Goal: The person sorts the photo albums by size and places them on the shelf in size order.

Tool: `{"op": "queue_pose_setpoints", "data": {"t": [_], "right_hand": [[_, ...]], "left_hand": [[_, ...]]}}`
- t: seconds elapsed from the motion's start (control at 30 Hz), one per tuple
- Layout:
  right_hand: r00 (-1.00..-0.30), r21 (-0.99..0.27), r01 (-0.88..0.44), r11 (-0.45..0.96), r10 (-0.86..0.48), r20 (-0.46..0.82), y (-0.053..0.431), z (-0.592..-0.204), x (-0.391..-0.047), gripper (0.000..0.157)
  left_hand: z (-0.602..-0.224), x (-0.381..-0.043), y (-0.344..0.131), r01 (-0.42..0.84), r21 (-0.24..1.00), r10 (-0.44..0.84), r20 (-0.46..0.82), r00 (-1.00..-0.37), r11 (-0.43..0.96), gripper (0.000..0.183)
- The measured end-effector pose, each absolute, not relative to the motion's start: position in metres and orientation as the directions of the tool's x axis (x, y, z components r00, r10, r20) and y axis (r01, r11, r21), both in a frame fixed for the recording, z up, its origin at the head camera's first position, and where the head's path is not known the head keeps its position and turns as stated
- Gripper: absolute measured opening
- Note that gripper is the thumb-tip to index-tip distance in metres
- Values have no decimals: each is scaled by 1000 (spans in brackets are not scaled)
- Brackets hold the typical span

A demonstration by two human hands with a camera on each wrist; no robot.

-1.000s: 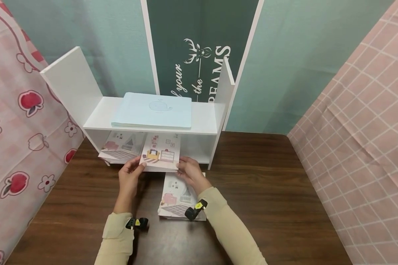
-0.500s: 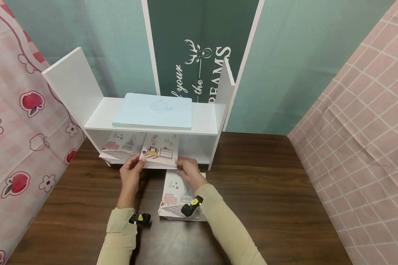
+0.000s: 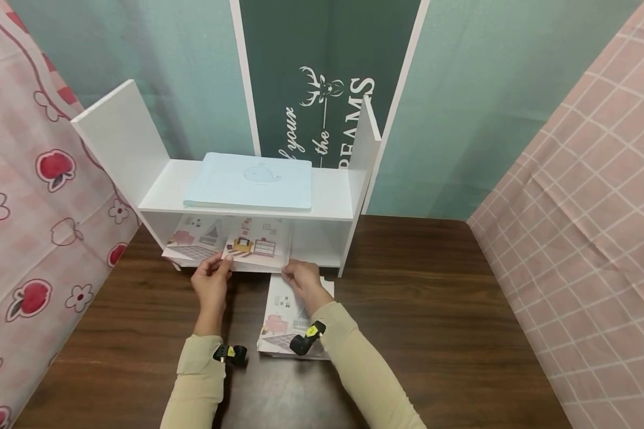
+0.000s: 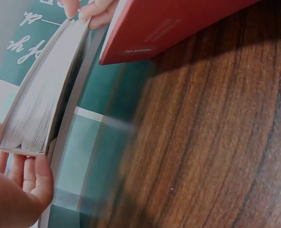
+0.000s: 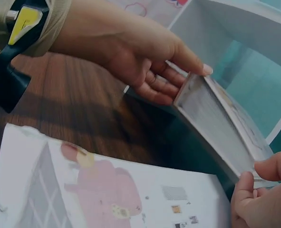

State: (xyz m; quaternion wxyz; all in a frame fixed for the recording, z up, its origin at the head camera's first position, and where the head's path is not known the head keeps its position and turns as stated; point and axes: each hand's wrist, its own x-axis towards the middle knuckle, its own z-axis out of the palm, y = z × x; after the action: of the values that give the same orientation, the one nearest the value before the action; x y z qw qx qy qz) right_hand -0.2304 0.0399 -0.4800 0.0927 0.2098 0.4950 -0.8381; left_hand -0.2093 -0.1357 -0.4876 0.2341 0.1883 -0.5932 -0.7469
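A thick book point(image 3: 259, 245) with a yellow armchair and dresser on its cover lies partly inside the shelf's lower level. My left hand point(image 3: 212, 281) pinches its front left corner, thumb on top and fingers beneath. At the front right corner, my right hand point(image 3: 303, 280) holds it between thumb and fingers. Its page edges point(image 4: 40, 95) face me in the left wrist view. To its left, another book point(image 3: 195, 239) with a pink and grey picture sits in the same level. The far ends of both are hidden under the upper board.
The white shelf point(image 3: 155, 193) has tall side panels, and a pale blue whale-print book point(image 3: 249, 182) lies on its upper board. A stack of books point(image 3: 284, 319) is on the brown table point(image 3: 434, 310) below my right hand. Curtains surround the table.
The held book has moved slightly deeper into the shelf and sits a little lower. Both hands went with it and still hold its front corners; the stack on the table stays put.
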Motion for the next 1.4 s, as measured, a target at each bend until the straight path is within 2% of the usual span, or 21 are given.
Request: {"op": "queue_pose_setpoints", "data": {"t": [0.2, 0.4, 0.83, 1.07, 1.2, 1.3, 1.4], "right_hand": [[-894, -870, 372, -325, 126, -429, 39, -480, -228, 34], [-899, -906, 361, -221, 178, -401, 41, -482, -229, 27], [-904, -916, 346, -200, 189, -383, 38, -485, -231, 24], [-914, -910, 351, -220, 131, -384, 40, -481, -228, 26], [-936, -938, 344, -42, 68, -346, 46, -471, -222, 34], [-953, -942, 303, 142, 15, -304, 53, -460, -218, 39], [-964, -930, 239, 279, -50, -263, 61, -453, -214, 37]], "left_hand": [[-493, -212, -136, 115, 983, -628, -1, -779, -144, 28], [-497, -213, -138, 110, 983, -632, -10, -775, -151, 25], [-493, -214, -141, 89, 983, -625, -32, -780, -161, 24], [-491, -211, -140, 72, 985, -626, -42, -778, -155, 25], [-485, -202, -140, -28, 994, -569, -85, -818, -107, 25], [-478, -193, -141, -141, 990, -495, -127, -859, -10, 33], [-472, -185, -143, -201, 974, -417, -142, -898, 101, 41]]}}
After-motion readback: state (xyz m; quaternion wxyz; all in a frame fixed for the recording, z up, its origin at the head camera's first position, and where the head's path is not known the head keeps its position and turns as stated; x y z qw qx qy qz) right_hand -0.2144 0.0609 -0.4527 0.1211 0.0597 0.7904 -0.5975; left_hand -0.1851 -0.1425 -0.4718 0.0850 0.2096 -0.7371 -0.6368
